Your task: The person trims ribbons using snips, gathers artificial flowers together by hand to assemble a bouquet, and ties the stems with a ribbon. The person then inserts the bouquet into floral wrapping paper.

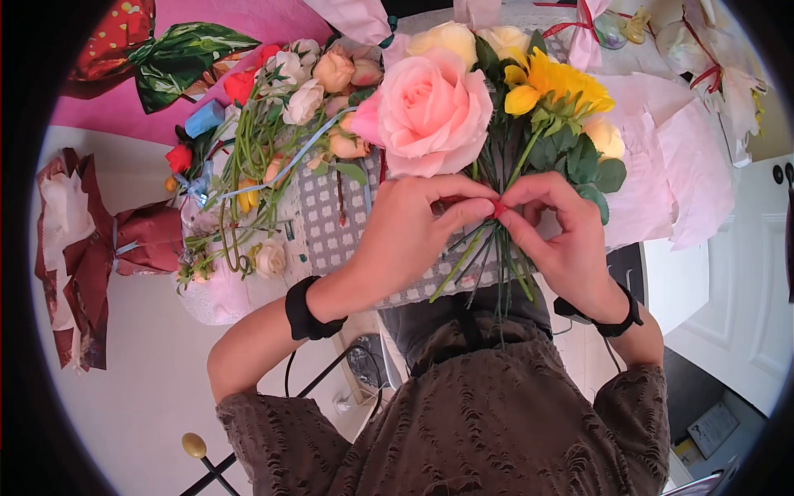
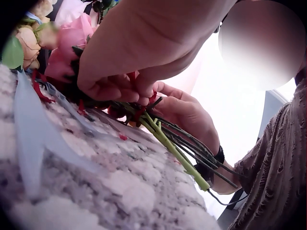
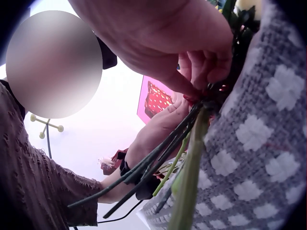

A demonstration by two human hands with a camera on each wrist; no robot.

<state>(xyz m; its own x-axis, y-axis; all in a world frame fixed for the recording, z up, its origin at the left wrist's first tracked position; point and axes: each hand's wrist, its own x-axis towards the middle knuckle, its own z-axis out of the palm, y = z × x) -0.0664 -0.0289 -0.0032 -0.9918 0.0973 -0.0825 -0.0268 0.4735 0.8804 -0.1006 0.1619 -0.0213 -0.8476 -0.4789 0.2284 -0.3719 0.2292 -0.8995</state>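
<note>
Between my hands a bouquet lies across the patterned grey-and-white cloth. A large pink rose and a yellow sunflower stand out at its head, with cream roses behind. Its green stems fan toward the body. A red ribbon sits where the stems gather. My left hand pinches the ribbon between thumb and fingers from the left. From the other side, my right hand pinches it too, fingertips close to the left ones. In the left wrist view, a red ribbon loop shows at the fingertips.
Loose roses and stems are heaped left of the bouquet, with a pale blue ribbon across them. Pink wrapping paper lies at the right. A dark red wrapped bundle is at the far left, and a white panelled door at right.
</note>
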